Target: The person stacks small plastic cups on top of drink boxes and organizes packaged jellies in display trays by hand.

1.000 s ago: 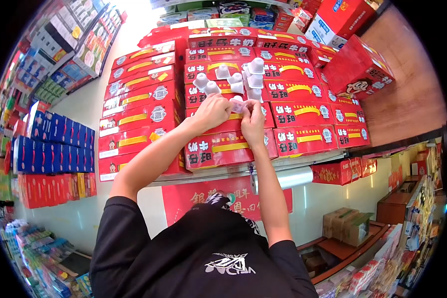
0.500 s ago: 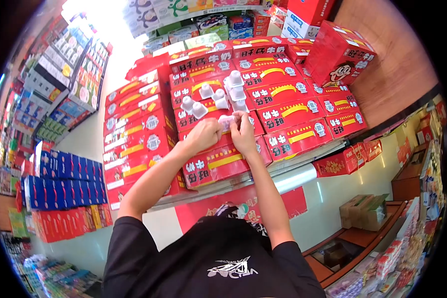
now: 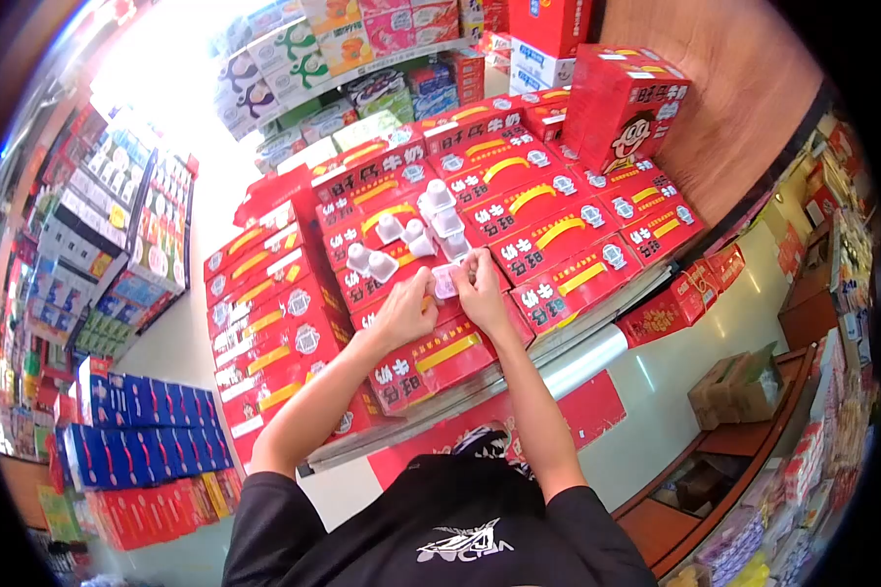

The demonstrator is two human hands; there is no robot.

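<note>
A small plastic cup (image 3: pixel 444 282) with a pale pink top is between my two hands, above the red milk cartons. My right hand (image 3: pixel 481 291) grips its right side with thumb and fingers. At its left edge, the curled fingers of my left hand (image 3: pixel 410 308) pinch the rim; the exact contact is partly hidden. Just beyond my hands, several similar white cups stand upside down on the cartons, among them a pair at the left with one cup (image 3: pixel 380 265) nearest me, a middle cup (image 3: pixel 419 238), and a touching row ending in a far cup (image 3: pixel 439 196).
Red milk cartons (image 3: pixel 555 233) are stacked in rows under my hands, with a larger red box (image 3: pixel 625 108) standing at the back right. Blue boxes (image 3: pixel 147 401) sit on the floor at left. Shelves (image 3: pixel 362 68) of packs are behind; a cardboard box (image 3: pixel 734 389) lies right.
The view has shifted and turned slightly, so the cartons and cups appear lower and further left. Both hands stay at the small cup, whose pink top now shows more plainly.
</note>
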